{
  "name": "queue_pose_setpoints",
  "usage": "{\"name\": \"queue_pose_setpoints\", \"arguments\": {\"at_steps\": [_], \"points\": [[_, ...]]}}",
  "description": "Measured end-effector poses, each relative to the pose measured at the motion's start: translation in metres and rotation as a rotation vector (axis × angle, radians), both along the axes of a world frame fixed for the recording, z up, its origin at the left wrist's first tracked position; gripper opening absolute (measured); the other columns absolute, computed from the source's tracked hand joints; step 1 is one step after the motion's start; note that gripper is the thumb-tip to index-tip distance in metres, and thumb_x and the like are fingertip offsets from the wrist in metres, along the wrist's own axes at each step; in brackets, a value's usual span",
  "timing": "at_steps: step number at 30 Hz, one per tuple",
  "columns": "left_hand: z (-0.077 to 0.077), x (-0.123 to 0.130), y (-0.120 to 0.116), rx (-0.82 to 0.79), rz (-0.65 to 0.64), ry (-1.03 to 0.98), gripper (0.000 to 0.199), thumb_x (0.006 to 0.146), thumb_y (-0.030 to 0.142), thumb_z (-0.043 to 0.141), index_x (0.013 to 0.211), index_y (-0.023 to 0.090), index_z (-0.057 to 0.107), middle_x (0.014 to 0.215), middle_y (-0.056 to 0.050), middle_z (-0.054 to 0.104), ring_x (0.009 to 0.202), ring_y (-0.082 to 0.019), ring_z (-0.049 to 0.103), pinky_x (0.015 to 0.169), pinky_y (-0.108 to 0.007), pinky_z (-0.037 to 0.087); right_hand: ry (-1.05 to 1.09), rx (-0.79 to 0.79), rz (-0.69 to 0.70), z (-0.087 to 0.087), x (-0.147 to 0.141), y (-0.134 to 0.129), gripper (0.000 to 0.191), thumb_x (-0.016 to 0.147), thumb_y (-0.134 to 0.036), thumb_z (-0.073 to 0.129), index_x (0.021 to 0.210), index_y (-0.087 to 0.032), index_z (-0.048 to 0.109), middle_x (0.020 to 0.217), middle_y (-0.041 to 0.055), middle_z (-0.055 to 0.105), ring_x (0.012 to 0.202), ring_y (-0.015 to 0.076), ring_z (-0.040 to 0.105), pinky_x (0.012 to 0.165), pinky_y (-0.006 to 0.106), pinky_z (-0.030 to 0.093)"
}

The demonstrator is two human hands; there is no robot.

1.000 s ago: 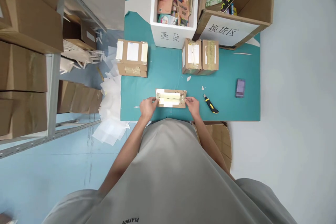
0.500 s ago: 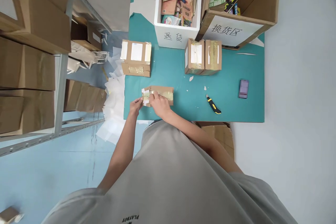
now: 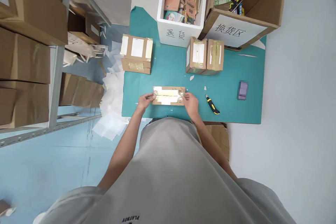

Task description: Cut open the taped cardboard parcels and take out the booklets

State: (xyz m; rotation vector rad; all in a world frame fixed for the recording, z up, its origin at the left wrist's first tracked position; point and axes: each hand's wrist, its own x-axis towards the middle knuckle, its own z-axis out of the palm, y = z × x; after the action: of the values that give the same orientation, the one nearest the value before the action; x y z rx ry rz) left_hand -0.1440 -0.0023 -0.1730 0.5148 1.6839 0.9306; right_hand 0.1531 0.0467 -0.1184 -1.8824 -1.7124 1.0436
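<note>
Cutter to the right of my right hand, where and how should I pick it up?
Probably by the handle, pinched from above, your right hand coming from the near side. The cutter lies flat and slanted: its thick black-and-yellow handle runs toward the near edge of the table, while the thin grey tip points away and left.

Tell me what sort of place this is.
Probably a stockroom's returns-handling corner: a grey metal rack holds brown cardboard boxes, and on the green rectangular table a white open bin of small books is hand-lettered in Chinese for returned goods.
</note>
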Motion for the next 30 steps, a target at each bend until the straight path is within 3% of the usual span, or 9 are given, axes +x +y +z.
{"name": "queue_pose_setpoints", "arguments": {"at_steps": [4, 7, 11, 20, 25, 30], "points": [[0.006, 0.028, 0.016, 0.013, -0.109, 0.157, 0.041, 0.069, 0.040, 0.092, 0.103, 0.017, 0.085, 0.106, -0.012, 0.083, 0.099, -0.032, 0.078, 0.095, -0.045, 0.063, 0.184, -0.153, -0.140, -0.021, 0.036, 0.008, 0.033, 0.084, -0.049, 0.078, 0.096, -0.019, 0.075, 0.096, 0.0133, 0.082, 0.091, 0.0299, 0.078, 0.090, 0.044, 0.062], [0.014, 0.032, 0.016, 0.059, -0.152, 0.261, 0.030, 0.076, 0.030, 0.084, 0.104, 0.019, 0.085, 0.102, -0.010, 0.083, 0.098, -0.031, 0.079, 0.096, -0.045, 0.062, 0.236, -0.070, -0.149, -0.022, 0.040, 0.008, 0.032, 0.082, -0.050, 0.076, 0.093, -0.021, 0.072, 0.097, 0.0130, 0.081, 0.093, 0.0293, 0.077, 0.092, 0.045, 0.063], [0.020, 0.031, 0.000, 0.117, -0.116, 0.331, 0.027, 0.077, 0.027, 0.081, 0.103, 0.018, 0.083, 0.107, -0.010, 0.082, 0.097, -0.028, 0.078, 0.096, -0.041, 0.060, 0.226, 0.072, -0.113, -0.021, 0.040, -0.004, 0.024, 0.087, -0.046, 0.071, 0.093, -0.024, 0.065, 0.104, 0.0109, 0.078, 0.099, 0.0273, 0.076, 0.096, 0.043, 0.062], [0.005, 0.040, -0.027, -0.026, -0.146, 0.335, 0.012, 0.069, 0.019, 0.077, 0.081, 0.020, 0.076, 0.089, -0.007, 0.082, 0.090, -0.028, 0.078, 0.093, -0.041, 0.060, 0.171, -0.160, -0.147, -0.058, 0.034, -0.042, 0.026, 0.080, -0.041, 0.072, 0.077, -0.028, 0.050, 0.083, 0.0048, 0.076, 0.087, 0.0275, 0.077, 0.090, 0.044, 0.062], [0.019, 0.032, -0.027, 0.026, -0.138, 0.292, 0.021, 0.076, 0.025, 0.077, 0.096, 0.018, 0.080, 0.105, -0.010, 0.083, 0.099, -0.026, 0.078, 0.098, -0.039, 0.060, 0.285, -0.100, -0.134, -0.042, 0.038, -0.038, 0.028, 0.083, -0.050, 0.072, 0.085, -0.027, 0.056, 0.093, 0.0085, 0.079, 0.093, 0.0274, 0.079, 0.093, 0.043, 0.063], [0.036, 0.028, -0.005, 0.166, -0.148, 0.300, 0.037, 0.088, 0.042, 0.075, 0.110, 0.014, 0.082, 0.111, -0.013, 0.083, 0.103, -0.027, 0.078, 0.097, -0.037, 0.060, 0.208, -0.034, -0.054, -0.021, 0.043, -0.012, 0.030, 0.090, -0.052, 0.067, 0.096, -0.022, 0.071, 0.099, 0.0124, 0.082, 0.094, 0.0288, 0.079, 0.092, 0.043, 0.063]]}}
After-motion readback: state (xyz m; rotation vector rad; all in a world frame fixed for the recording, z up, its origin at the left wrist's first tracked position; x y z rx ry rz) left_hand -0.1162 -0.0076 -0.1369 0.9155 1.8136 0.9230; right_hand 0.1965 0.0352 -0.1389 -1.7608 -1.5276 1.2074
